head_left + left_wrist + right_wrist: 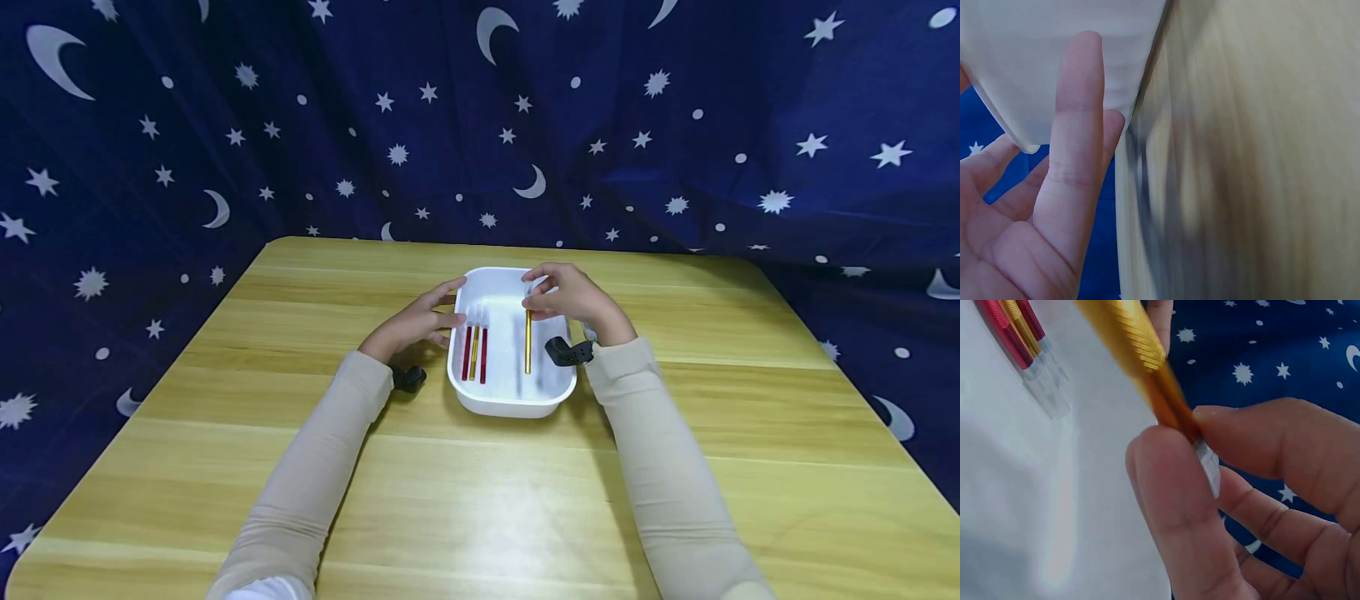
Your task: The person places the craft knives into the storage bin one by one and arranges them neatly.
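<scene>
My right hand (573, 296) pinches a gold craft knife (528, 346) between thumb and fingers near its capped end, over the right side of a white plastic bin (513, 410). In the right wrist view the knurled gold handle and part of the clear cap show between the fingertips. At the bin's left side lie two red craft knives (483, 358) with a gold one (473, 358) between them, clear caps pointing away. My left hand (420, 321) rests at the bin's left rim, its fingers mostly straight along the outer wall (1029, 62).
The bin stands on a light wooden table (480, 500). A dark blue curtain (420, 125) with moons and stars hangs behind the far edge. Each wrist wears a black camera, the right one (566, 352) overlapping the bin's right rim.
</scene>
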`<state>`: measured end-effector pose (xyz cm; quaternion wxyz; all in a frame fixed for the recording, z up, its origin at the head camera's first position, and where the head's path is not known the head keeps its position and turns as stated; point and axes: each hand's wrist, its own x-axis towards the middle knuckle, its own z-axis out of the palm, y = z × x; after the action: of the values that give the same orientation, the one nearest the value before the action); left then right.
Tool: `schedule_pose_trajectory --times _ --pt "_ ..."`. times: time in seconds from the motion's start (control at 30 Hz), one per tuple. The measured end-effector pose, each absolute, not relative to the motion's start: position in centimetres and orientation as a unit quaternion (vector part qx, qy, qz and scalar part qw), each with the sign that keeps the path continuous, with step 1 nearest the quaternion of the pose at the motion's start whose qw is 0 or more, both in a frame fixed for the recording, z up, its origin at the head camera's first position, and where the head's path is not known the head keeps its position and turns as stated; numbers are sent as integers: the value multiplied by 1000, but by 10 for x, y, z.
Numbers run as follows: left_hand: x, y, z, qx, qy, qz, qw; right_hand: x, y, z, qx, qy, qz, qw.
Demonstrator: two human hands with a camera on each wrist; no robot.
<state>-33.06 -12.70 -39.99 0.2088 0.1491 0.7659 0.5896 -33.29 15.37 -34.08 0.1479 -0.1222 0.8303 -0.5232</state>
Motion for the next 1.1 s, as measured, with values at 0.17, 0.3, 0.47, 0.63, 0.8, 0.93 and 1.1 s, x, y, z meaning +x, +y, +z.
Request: schedule_pose_trajectory --times 0.17,0.3,0.47,0.63,0.8,0.93,1.1 --pt "-331 -127 -401 151 767 588 208 -337 147 -344 -118 825 -529 162" --pt "-332 -128 -402 150 767 588 207 -340 141 -346 -116 827 -523 171" --pt "-332 -128 -402 148 768 588 207 -344 133 -348 -104 835 -507 186" --pt "-332 -127 -401 151 769 586 207 -347 126 -350 -87 842 -494 198" --pt "-332 -128 -402 153 770 584 207 -348 121 -351 -82 850 -476 208" --pt "-333 -128 -401 153 770 583 209 -347 117 -351 -82 855 -465 214" --pt "-332 -128 -401 153 767 586 211 -350 112 -352 -69 854 -468 218"
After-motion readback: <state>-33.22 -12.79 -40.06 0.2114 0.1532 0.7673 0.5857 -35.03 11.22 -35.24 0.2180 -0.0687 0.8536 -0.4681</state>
